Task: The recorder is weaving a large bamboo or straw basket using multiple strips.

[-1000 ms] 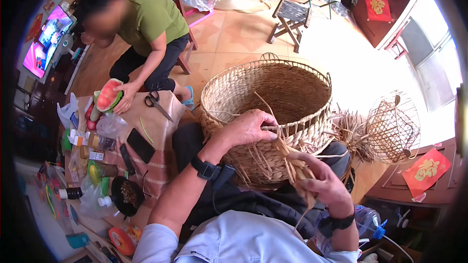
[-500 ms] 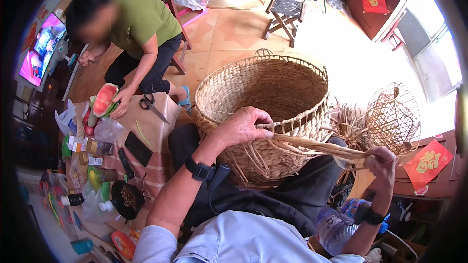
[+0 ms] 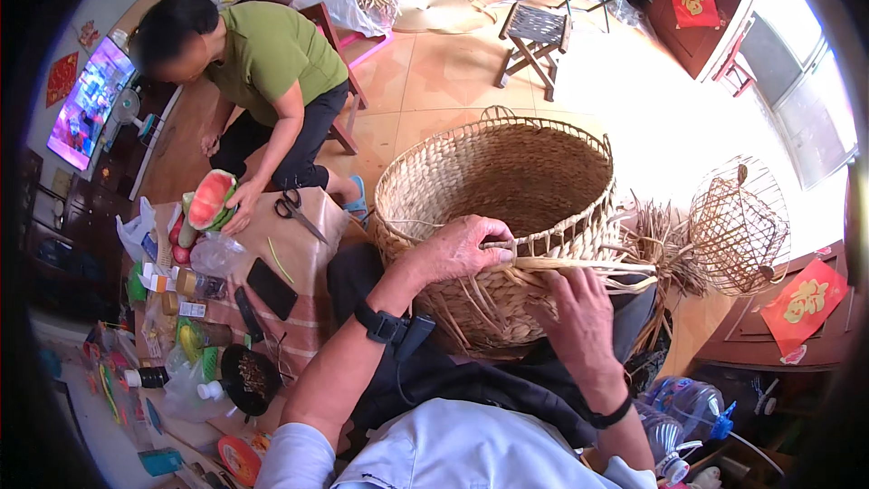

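A large round woven straw basket (image 3: 498,308) stands between my knees, its open top tilted toward me. My left hand (image 3: 457,249) pinches a dry straw strand at the near rim, thumb and fingers closed. From there a bundle of pale straw strands (image 3: 625,268) runs right along the outside of the rim, its far ends loose. Just under the bundle, my right hand (image 3: 584,317) is raised with fingers apart, their tips touching or close to the strands. Several short straw ends (image 3: 466,312) stick out of the basket's near wall below my left hand.
Left, a cloth-covered table holds scissors (image 3: 299,215), a phone (image 3: 271,289), bottles and a black bowl (image 3: 251,378). A person (image 3: 285,63) there holds a cut watermelon (image 3: 211,199). Right stand loose straw (image 3: 665,244), a wire-like basket (image 3: 738,226) and plastic bottles (image 3: 688,407). Beyond is a folding stool (image 3: 536,41).
My right hand has come back left from the strands' outstretched ends, toward the rim, and its fingers have spread. The bundle no longer hangs taut. My left hand stays at the rim.
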### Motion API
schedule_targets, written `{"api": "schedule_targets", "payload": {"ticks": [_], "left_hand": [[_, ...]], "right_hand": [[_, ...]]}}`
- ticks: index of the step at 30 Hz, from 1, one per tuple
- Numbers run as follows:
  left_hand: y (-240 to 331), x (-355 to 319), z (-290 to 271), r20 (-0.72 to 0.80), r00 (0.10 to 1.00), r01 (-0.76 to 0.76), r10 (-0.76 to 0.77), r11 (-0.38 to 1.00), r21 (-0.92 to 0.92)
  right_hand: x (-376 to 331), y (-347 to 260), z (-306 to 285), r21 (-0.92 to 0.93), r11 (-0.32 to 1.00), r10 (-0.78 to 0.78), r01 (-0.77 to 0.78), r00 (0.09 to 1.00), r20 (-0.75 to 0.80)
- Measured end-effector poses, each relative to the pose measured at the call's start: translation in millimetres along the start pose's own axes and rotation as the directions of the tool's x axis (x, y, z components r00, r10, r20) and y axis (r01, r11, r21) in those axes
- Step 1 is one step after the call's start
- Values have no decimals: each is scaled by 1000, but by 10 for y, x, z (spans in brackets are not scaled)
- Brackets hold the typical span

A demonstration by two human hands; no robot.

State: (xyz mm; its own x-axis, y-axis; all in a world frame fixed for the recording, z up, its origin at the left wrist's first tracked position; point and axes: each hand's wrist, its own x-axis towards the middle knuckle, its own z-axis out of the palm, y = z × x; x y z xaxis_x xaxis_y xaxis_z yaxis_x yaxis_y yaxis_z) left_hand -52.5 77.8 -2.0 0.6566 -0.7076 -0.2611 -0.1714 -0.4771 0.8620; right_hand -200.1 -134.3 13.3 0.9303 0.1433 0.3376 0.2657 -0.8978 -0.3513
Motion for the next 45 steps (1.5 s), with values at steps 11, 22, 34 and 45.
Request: {"api": "schedule_targets", "payload": {"ticks": [11, 22, 34, 45], "left_hand": [[24, 51, 35, -66, 988, -140, 139, 990, -1], [2, 205, 145, 22, 963, -269, 268, 962, 39], [55, 140, 355, -358, 921, -85, 156, 975, 206], [-178, 373, 280, -104, 947, -288, 304, 946, 148]], "right_hand": [[-100, -32, 243, 93, 995, 29, -44, 988, 152], [392, 283, 20, 32, 999, 30, -32, 998, 54], [358, 345, 214, -88, 996, -20, 19, 1000, -13], [357, 107, 206, 14, 995, -103, 103, 995, 1]]}}
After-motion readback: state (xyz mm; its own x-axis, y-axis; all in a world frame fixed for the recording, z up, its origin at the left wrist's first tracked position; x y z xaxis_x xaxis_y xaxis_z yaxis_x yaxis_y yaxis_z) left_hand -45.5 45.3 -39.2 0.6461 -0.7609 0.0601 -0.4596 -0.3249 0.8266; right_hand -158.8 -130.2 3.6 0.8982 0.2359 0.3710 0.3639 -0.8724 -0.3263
